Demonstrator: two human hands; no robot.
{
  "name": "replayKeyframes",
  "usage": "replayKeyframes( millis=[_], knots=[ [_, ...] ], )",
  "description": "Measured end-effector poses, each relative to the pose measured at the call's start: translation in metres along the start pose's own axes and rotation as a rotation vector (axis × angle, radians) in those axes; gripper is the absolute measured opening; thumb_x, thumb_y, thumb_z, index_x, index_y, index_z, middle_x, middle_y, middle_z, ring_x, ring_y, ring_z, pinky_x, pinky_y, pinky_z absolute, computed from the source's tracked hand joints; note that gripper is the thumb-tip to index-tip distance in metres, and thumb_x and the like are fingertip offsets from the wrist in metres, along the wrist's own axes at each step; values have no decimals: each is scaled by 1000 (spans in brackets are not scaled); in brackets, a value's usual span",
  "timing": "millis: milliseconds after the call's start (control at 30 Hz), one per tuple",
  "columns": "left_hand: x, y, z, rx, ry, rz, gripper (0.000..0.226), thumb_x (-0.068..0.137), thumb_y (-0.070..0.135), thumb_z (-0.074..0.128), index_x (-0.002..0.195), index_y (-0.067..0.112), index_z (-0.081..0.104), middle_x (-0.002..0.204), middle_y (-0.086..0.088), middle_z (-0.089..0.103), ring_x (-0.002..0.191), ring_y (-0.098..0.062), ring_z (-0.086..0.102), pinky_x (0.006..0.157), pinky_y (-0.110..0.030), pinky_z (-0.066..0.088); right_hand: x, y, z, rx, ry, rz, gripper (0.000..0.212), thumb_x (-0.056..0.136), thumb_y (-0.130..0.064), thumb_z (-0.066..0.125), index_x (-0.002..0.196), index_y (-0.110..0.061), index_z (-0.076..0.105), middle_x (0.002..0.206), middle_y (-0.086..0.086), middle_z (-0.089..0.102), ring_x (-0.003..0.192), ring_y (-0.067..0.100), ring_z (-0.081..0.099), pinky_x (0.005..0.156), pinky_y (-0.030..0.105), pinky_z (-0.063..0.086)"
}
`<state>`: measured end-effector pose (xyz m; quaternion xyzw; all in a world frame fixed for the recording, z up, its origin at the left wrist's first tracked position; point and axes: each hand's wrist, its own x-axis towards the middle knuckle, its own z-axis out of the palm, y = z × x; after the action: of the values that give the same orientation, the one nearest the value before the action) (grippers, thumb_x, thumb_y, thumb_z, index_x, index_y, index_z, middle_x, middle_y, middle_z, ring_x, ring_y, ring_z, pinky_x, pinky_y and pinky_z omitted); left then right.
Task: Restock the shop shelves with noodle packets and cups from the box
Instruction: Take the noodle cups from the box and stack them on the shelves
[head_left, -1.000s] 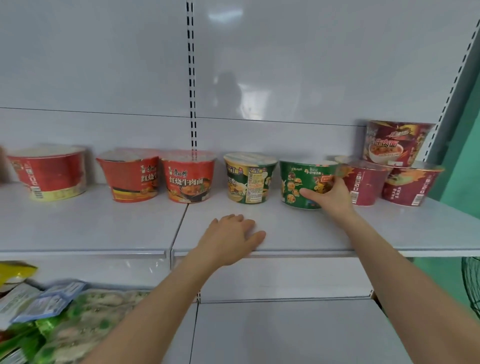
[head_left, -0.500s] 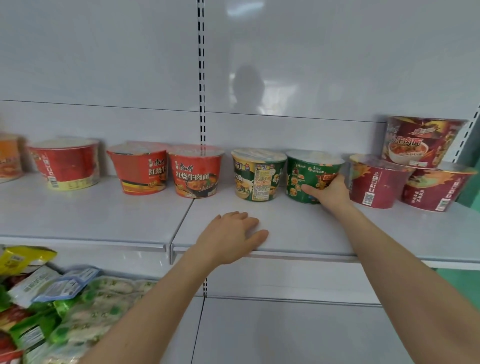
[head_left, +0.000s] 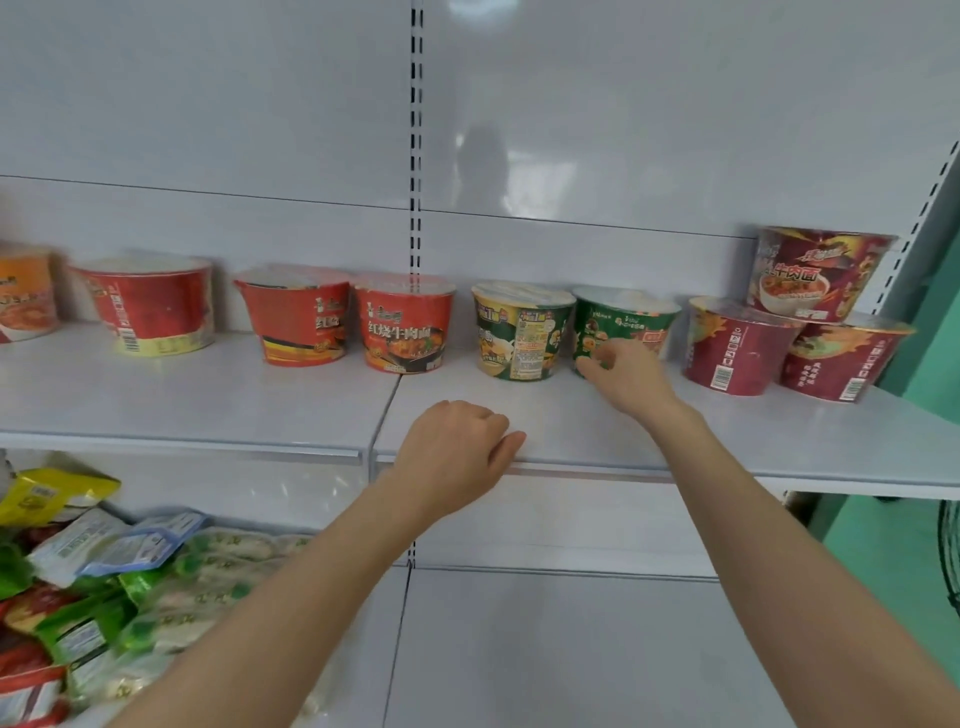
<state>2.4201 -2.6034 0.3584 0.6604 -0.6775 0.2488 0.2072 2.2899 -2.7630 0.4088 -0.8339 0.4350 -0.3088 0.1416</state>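
A row of noodle cups stands on the white shelf (head_left: 208, 395). My right hand (head_left: 626, 382) reaches to the green cup (head_left: 628, 317), with thumb and fingertips touching its lower front. Just left of it stands a yellow-green cup (head_left: 519, 332). My left hand (head_left: 457, 457) rests on the shelf's front edge with its fingers loosely curled, holding nothing. Two red cups (head_left: 402, 332) stand side by side left of centre. No box is in view.
Three dark red cups (head_left: 732, 348) sit at the right, one stacked on top (head_left: 815, 275). Another red cup (head_left: 156, 306) and an orange one (head_left: 26, 296) stand at the far left. Noodle packets (head_left: 104, 571) are piled on the lower shelf at left.
My right hand slid from the green cup's right side to its lower front. My left hand's fingers curled in on the shelf edge. The view shifted left.
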Motion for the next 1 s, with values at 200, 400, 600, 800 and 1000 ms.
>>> replayKeyframes(
  millis=[200, 400, 600, 800, 1000],
  knots=[
    [-96, -63, -63, 81, 8, -138, 45, 86, 36, 34, 68, 8, 65, 57, -3, 62, 53, -27, 60, 52, -30, 46, -42, -133, 60, 147, -94, -242, 25, 91, -27, 52, 104, -7, 60, 106, 12, 62, 107, 30, 56, 82, 32, 40],
    [-244, -143, -157, 384, -63, -366, 43, 83, 38, 37, 70, 12, 69, 59, -1, 67, 50, -23, 62, 44, -24, 46, -118, -303, 156, 296, -270, -472, 43, 91, -24, 53, 127, 0, 51, 132, 15, 54, 122, 27, 49, 100, 30, 35],
    [-382, -201, -231, 441, -144, -633, 42, 86, 38, 36, 76, 9, 66, 64, -8, 65, 58, -30, 62, 47, -28, 37, -203, -448, 241, 356, -461, -669, 42, 92, -22, 53, 128, 0, 50, 133, 16, 53, 123, 27, 49, 100, 30, 36],
    [-515, -255, -270, 507, -88, -870, 56, 88, 45, 19, 90, 12, 64, 75, -5, 67, 68, -25, 63, 58, -31, 48, -277, -573, 328, 368, -650, -859, 41, 92, -21, 52, 125, 3, 52, 130, 19, 55, 121, 28, 51, 101, 32, 36],
    [-621, -320, -287, 606, -115, -1128, 44, 92, 39, 34, 101, 9, 66, 86, -7, 70, 81, -27, 66, 69, -34, 50, -335, -682, 431, 379, -792, -1000, 32, 90, -22, 53, 109, 3, 59, 111, 22, 63, 105, 36, 57, 85, 38, 42]
  ],
)
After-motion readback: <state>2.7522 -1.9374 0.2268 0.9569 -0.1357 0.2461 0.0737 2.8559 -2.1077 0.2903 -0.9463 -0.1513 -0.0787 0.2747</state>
